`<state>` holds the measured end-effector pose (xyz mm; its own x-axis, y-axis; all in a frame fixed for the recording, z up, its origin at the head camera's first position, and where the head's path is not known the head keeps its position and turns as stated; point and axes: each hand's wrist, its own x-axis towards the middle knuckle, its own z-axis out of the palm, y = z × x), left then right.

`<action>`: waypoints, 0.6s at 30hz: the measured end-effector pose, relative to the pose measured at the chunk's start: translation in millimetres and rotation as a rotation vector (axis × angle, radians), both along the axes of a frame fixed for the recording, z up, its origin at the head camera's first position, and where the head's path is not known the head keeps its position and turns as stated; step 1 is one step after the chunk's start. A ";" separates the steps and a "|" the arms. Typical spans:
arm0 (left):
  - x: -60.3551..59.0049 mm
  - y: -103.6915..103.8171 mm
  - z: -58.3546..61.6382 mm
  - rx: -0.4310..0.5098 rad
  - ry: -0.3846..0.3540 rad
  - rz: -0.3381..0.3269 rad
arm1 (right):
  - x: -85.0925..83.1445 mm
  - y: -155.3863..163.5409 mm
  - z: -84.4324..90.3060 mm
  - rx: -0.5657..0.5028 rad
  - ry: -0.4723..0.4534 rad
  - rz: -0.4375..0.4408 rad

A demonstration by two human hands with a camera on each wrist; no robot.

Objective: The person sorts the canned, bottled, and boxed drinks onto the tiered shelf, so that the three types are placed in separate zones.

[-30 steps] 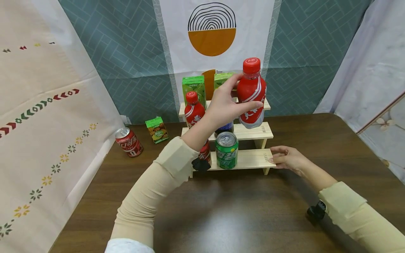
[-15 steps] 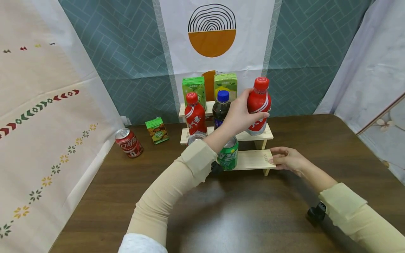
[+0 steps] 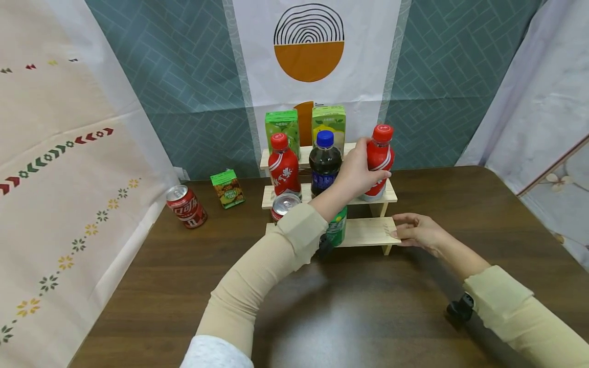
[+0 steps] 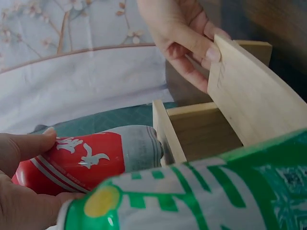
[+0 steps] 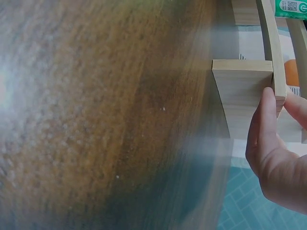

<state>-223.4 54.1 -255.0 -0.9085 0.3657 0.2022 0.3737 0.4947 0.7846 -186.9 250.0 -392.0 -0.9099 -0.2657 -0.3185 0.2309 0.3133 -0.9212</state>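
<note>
"Two hands: why both?"
"Left hand (image 3: 357, 173) has thumb and fingers clamped round the red bottle (image 3: 382, 157), at the middle shelf's (image 3: 390, 196) right end; contact unclear. Right hand (image 3: 421, 233) pinches the bottom shelf (image 3: 368, 232), probably steadying it."
"Changes?"
"A second ago, the bottle was higher, further left."

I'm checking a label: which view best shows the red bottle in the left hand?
Left wrist: the red bottle is close, its white lettering large. The head view adds its cap, but the left hand covers part; the right wrist view lacks it.
</note>
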 end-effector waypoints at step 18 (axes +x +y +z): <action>-14.5 -2.1 0.3 -0.017 -0.107 -0.003 | -0.8 -1.1 0.5 -0.012 -0.014 -0.009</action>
<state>-237.9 51.9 -254.7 -0.9236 0.3705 0.0983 0.2897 0.5070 0.8118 -187.7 248.9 -391.5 -0.9076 -0.2617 -0.3282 0.2466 0.3004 -0.9214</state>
